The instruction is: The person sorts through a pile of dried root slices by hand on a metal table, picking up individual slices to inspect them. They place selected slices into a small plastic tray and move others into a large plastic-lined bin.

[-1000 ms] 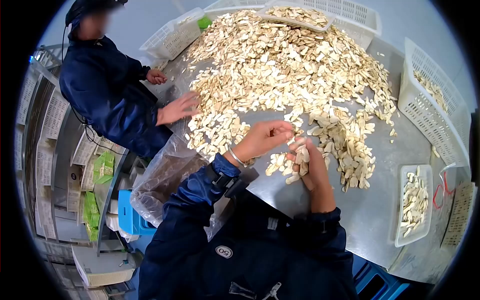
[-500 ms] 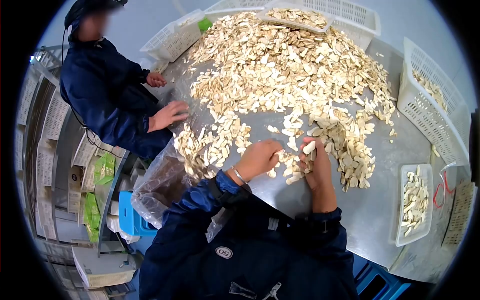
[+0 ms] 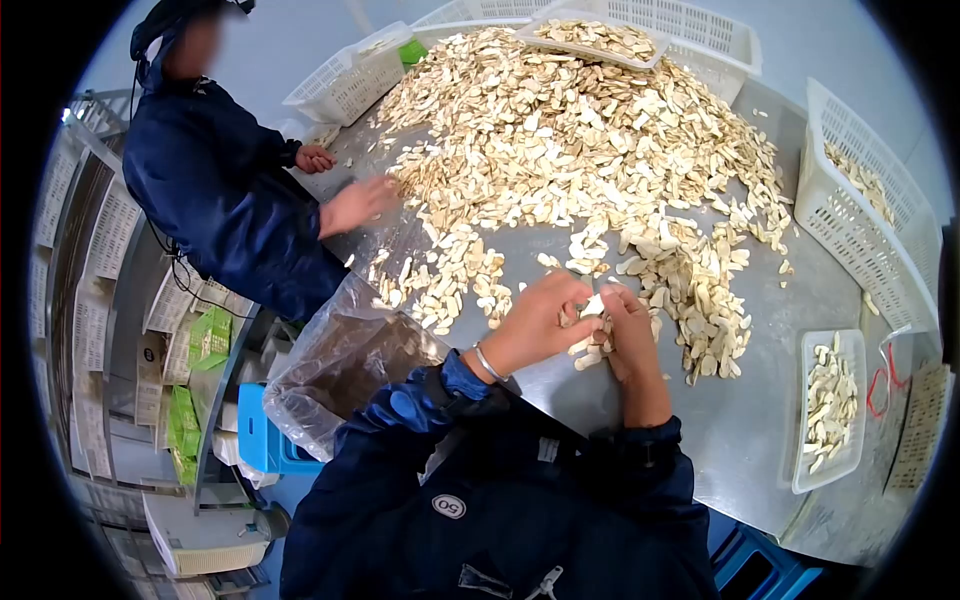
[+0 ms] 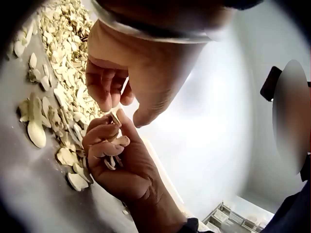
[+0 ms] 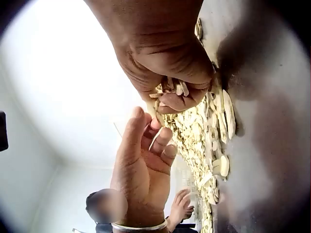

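Just right of the head view's centre, the right hand [image 3: 632, 335] clutched several pale slices [image 5: 185, 88]; the left hand [image 3: 540, 322] bent its fingers beside it, its grip unclear. Beyond, a slice heap [image 3: 560, 150] spread across the upper middle.

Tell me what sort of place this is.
Probably a food-sorting workroom: a heap of pale flat slices on a grey metal table, white perforated plastic baskets along its edge.
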Action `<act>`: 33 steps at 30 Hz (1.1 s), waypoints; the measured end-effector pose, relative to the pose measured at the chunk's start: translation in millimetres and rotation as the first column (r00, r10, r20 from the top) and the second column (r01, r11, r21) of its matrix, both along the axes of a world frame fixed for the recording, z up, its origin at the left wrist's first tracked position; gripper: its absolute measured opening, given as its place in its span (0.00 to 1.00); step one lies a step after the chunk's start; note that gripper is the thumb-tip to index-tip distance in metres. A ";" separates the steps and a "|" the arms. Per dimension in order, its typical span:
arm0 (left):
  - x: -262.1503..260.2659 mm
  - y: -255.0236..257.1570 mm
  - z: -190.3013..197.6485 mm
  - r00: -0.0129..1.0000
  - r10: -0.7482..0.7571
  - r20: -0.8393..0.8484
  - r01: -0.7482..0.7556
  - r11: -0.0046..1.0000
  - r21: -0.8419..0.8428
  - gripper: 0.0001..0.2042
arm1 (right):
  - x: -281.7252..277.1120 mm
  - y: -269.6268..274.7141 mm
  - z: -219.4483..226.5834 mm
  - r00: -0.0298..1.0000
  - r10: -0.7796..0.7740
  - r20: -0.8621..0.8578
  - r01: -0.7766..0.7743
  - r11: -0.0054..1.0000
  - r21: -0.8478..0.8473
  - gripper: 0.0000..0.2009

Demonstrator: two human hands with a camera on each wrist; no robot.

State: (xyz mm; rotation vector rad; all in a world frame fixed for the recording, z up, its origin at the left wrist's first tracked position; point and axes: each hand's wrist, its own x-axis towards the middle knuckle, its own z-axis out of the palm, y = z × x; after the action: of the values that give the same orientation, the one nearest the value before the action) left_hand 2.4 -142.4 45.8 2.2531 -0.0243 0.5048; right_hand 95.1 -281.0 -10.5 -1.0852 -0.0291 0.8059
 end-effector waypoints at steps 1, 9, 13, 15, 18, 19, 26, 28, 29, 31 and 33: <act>1.7 -0.6 -2.1 1.000 0.006 0.002 -0.006 0.997 0.071 0.11 | 0.3 0.7 -6.2 0.999 0.015 0.030 -0.015 1.000 0.006 0.11; 4.5 3.9 -11.6 0.994 0.093 -0.059 -0.087 0.991 0.100 0.07 | 1.4 0.9 -8.2 0.999 0.033 -0.007 -0.032 0.995 0.099 0.09; 5.1 5.2 -14.7 0.988 0.106 -0.116 -0.109 0.994 -0.021 0.07 | -1.4 1.5 -3.3 0.994 0.079 0.070 -0.083 0.995 0.062 0.09; 5.0 6.3 -16.2 0.987 0.100 -0.127 -0.109 0.992 -0.063 0.07 | -2.2 1.4 -2.7 0.994 0.085 0.075 -0.089 0.995 0.047 0.08; 6.5 6.5 -18.0 0.996 0.071 -0.049 -0.077 0.986 -0.150 0.08 | -3.2 2.3 -3.1 0.995 0.079 0.058 -0.082 0.995 0.047 0.08; 5.9 7.0 -17.9 0.995 0.072 -0.070 -0.082 0.983 -0.165 0.08 | -4.3 2.7 -2.4 0.995 0.078 0.063 -0.081 0.996 0.042 0.08; -0.4 14.7 -15.5 0.977 0.001 -0.215 -0.072 0.944 -0.321 0.05 | -6.1 1.5 3.6 0.982 0.145 0.118 -0.146 0.989 0.000 0.07; -1.6 16.5 -18.1 0.976 -0.020 -0.216 -0.057 0.937 -0.345 0.05 | -7.0 1.3 5.4 0.983 0.144 0.110 -0.145 0.989 0.007 0.07; -2.3 16.5 -18.8 0.975 -0.027 -0.221 -0.055 0.932 -0.358 0.06 | -7.3 1.4 5.5 0.984 0.143 0.107 -0.145 0.989 0.010 0.07; -2.4 15.8 -21.0 0.972 -0.041 -0.233 -0.054 0.919 -0.389 0.06 | -7.3 1.7 5.0 0.985 0.140 0.102 -0.141 0.990 0.009 0.07; -2.0 15.4 -23.0 0.967 -0.056 -0.247 -0.056 0.904 -0.425 0.06 | -7.0 1.7 4.8 0.986 0.138 0.094 -0.140 0.990 0.011 0.06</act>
State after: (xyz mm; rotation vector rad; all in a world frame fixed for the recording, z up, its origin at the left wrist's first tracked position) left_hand 0.4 -127.0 22.8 1.8635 0.2004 0.1900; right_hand 88.2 -279.4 -5.7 -1.1120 -0.1923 0.8781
